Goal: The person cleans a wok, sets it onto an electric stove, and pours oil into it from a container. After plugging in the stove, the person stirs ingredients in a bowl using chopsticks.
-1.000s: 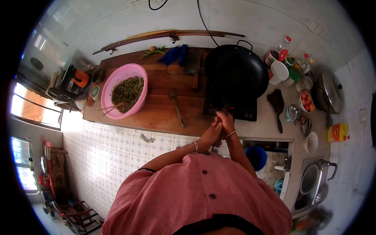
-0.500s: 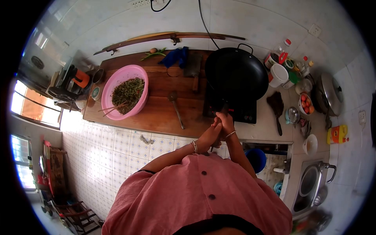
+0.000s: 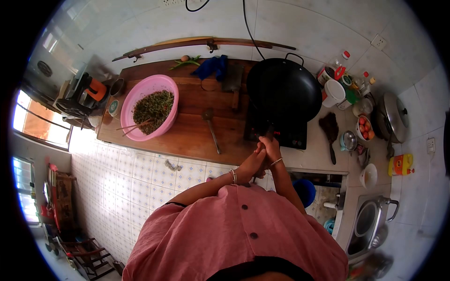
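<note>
My right hand (image 3: pixel 271 151) is closed at the dark handle (image 3: pixel 270 131) of a large black wok (image 3: pixel 285 89). Pressed against it from the left is my left hand (image 3: pixel 251 165), fingers also closed; what it holds, if anything, is hidden between the hands. The wok stands on a black induction cooker (image 3: pixel 295 135) with red lit digits. On the wooden board (image 3: pixel 187 140) to the left lie a ladle (image 3: pixel 212 131) and a cleaver (image 3: pixel 233 86). A pink basin (image 3: pixel 174 110) holds chopped greens, with chopsticks (image 3: pixel 136 126) in it.
Behind the board lies blue cloth (image 3: pixel 211 68). To the right are a brush (image 3: pixel 330 133), a white tub (image 3: pixel 333 92), bottles, a bowl of red fruit (image 3: pixel 364 127), a large lidded pot (image 3: pixel 393 114) and a sink (image 3: pixel 368 220). A blue bucket (image 3: pixel 304 192) stands below the counter.
The camera view has shifted slightly. My hands stay together at the wok's handle, and the objects on the counter have not visibly moved.
</note>
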{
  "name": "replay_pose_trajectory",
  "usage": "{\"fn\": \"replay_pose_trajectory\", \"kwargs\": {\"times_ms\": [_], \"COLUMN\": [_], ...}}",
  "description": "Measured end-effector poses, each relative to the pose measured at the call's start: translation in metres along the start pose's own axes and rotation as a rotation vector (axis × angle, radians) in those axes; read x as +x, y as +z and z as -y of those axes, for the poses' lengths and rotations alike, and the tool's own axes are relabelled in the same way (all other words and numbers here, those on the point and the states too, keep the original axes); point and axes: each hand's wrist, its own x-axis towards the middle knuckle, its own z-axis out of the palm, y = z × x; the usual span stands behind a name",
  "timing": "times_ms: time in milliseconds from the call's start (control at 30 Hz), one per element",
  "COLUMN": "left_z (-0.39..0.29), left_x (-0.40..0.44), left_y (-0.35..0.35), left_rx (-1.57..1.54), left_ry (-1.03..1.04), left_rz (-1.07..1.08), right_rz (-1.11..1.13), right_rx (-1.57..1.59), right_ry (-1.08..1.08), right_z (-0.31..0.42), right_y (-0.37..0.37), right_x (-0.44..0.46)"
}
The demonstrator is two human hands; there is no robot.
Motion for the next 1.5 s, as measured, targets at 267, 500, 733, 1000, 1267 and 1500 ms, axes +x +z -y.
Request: {"fn": "replay_pose_trajectory", "kwargs": {"times_ms": [267,500,733,1000,1267,1500], "left_z": [0.000,-0.003,-0.007,-0.009,-0.009,-0.006], "left_x": [-0.004,-0.003,-0.004,-0.006,-0.006,-0.005], "left_y": [0.001,0.003,0.003,0.003,0.003,0.001], "left_rx": [0.010,0.038,0.067,0.033,0.036,0.054], "left_ry": [0.006,-0.003,-0.023,-0.009,-0.039,-0.042], "left_rz": [0.002,-0.028,-0.053,-0.037,-0.025,-0.018], "right_rz": [0.006,0.013,0.005,0.025,0.020,0.017], "right_rx": [0.017,0.065,0.073,0.068,0.035,0.025], "right_ry": [-0.054,-0.020,-0.027,-0.026,-0.011,-0.030], "right_z": [-0.004,0.000,-0.001,0.001,0.002,0.000], "right_y": [-0.002,0.001,0.002,0.003,0.003,0.002], "right_x": [-0.001,-0.004,0.002,0.001,-0.001,0.000]}}
